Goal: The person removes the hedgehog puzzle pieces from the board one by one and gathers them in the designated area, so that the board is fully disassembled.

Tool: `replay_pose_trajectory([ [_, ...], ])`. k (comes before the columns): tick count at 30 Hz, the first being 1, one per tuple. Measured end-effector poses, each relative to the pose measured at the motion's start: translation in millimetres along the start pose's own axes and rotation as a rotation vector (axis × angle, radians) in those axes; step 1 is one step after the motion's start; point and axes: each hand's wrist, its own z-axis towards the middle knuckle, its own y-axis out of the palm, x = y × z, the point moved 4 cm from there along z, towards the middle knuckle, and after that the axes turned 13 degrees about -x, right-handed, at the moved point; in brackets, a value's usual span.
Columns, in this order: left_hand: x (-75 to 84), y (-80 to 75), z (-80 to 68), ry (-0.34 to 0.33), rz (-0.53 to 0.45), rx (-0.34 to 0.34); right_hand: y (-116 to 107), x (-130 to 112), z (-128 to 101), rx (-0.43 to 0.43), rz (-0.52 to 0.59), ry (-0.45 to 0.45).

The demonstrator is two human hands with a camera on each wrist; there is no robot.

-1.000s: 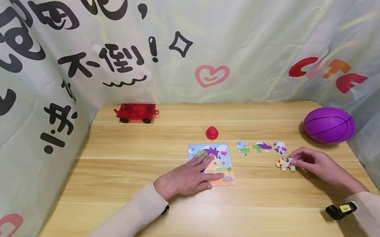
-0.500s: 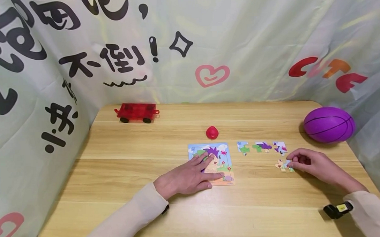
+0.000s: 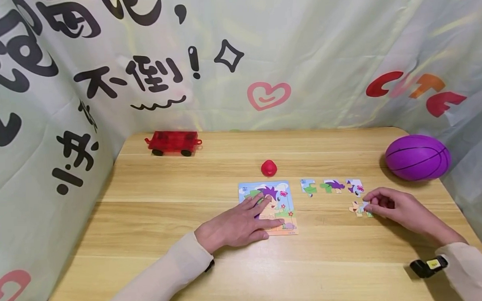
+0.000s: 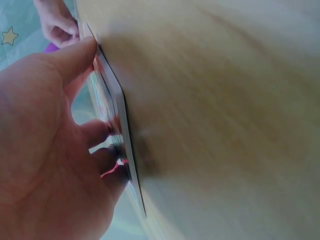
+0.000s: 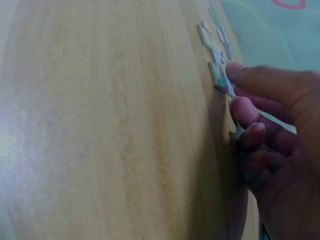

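Note:
My left hand (image 3: 237,223) rests with spread, straight fingers on a square picture puzzle board (image 3: 287,206) showing a purple-haired cartoon figure. In the left wrist view, its thumb and fingertips lie over the edge of the board (image 4: 124,112). My right hand (image 3: 400,209) pinches a small puzzle piece (image 3: 369,215) between thumb and index finger, low over the table and right against a peach-coloured piece (image 3: 355,209). The right wrist view has the thumb on that held piece (image 5: 218,76), the other fingers curled. Behind lie a blue-green piece (image 3: 308,187), a purple-and-green piece (image 3: 333,186) and a butterfly piece (image 3: 355,186).
A small red rounded object (image 3: 269,168) sits behind the board. At the back left stands a red toy wagon (image 3: 173,142) with black wheels. A purple ball (image 3: 418,157) lies near the right edge of the wooden table (image 3: 309,267). A printed curtain (image 3: 321,41) surrounds the table.
My right hand has moved slightly left, bringing its puzzle piece closer against the peach-coloured piece, then stayed there. The left hand has kept its place on the board.

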Motion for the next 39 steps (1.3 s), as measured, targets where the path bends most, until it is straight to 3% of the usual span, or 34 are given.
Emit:
replay_pose_trajectory([
  [10,-0.1,-0.4,0.1,0.01,0.001,0.009,-1.0,-5.8,0.2,0.02,0.023,0.065],
  [17,-0.7,-0.2,-0.6,0.026,0.017,0.031,8.2,-43.0,17.4,0.091,0.032,-0.113],
  [25,0.2,0.4,-3.1,0.048,0.024,0.081,35.7,-97.8,51.4,0.014,0.046,-0.253],
  [39,-18.6,1.5,-25.6,0.039,-0.09,0.086,88.5,-157.1,105.1,-0.172,0.062,-0.232],
])
